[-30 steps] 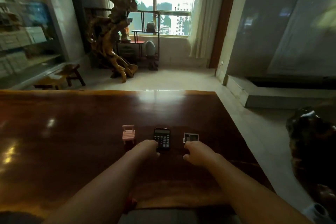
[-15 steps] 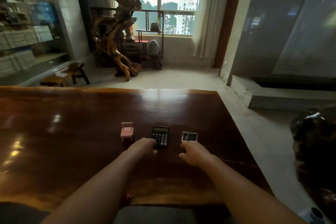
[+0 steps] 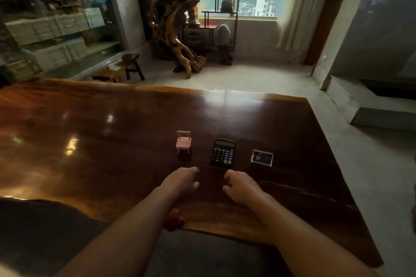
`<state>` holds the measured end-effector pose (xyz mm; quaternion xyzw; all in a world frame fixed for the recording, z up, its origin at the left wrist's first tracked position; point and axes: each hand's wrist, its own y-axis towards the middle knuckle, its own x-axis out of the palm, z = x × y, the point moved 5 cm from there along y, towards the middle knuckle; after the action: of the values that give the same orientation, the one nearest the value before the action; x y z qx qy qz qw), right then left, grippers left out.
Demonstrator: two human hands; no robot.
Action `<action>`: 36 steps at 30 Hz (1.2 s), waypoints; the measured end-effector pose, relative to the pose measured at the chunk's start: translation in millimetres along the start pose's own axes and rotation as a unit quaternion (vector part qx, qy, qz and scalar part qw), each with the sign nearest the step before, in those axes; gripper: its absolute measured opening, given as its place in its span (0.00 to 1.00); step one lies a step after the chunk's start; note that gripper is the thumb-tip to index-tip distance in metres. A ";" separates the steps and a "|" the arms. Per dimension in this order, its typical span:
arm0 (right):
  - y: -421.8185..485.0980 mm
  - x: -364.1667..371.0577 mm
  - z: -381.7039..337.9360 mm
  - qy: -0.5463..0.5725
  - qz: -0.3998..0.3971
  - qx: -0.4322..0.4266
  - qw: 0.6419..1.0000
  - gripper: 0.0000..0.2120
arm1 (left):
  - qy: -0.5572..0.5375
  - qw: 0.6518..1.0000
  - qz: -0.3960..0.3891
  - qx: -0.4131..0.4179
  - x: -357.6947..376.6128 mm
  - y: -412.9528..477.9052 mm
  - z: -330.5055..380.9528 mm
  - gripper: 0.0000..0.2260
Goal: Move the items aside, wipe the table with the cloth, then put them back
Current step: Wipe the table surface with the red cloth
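Observation:
Three small items stand in a row on the dark polished wooden table (image 3: 112, 132): a pink toy chair (image 3: 183, 141), a black calculator (image 3: 222, 153) and a clear card holder (image 3: 262, 158). My left hand (image 3: 181, 179) hovers just in front of the gap between chair and calculator, fingers loosely curled, holding nothing. My right hand (image 3: 239, 184) sits just in front of the calculator's right side, fingers curled and apart, also empty. A red cloth (image 3: 173, 219) peeks out under my left forearm at the table's near edge.
The table's right edge runs close beside the card holder, with tiled floor beyond. Past the far edge stand a carved root sculpture (image 3: 177, 29), small wooden stools (image 3: 119, 69) and a window. A glass cabinet lines the left wall.
Both hands have drawn back toward me, away from the calculator and the card holder, which they were touching or nearly touching. The view has tilted down and shifted.

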<state>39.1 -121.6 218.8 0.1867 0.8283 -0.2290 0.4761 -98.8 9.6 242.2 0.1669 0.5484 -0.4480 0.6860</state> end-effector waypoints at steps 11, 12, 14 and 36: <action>53.2 115.5 -85.8 -0.005 -0.072 -0.018 0.997 0.22 | -0.009 0.997 -0.050 -0.052 31.7 7.8 -143.7 0.32; 55.7 125.7 -89.9 -0.009 -0.082 -0.016 0.996 0.23 | -0.004 0.997 -0.065 -0.049 38.4 9.6 -151.8 0.32; 66.0 152.3 -98.3 -0.015 -0.108 -0.007 0.994 0.25 | 0.006 0.995 -0.094 -0.045 55.3 14.6 -172.1 0.33; 98.4 277.4 -90.9 -0.051 -0.103 0.033 0.993 0.27 | 0.105 0.983 -0.144 0.039 166.8 52.0 -222.8 0.32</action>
<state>-105.2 35.6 -3.3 0.1035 0.8099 -0.3130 0.4851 -192.2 126.3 1.7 0.1588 0.6180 -0.5433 0.5456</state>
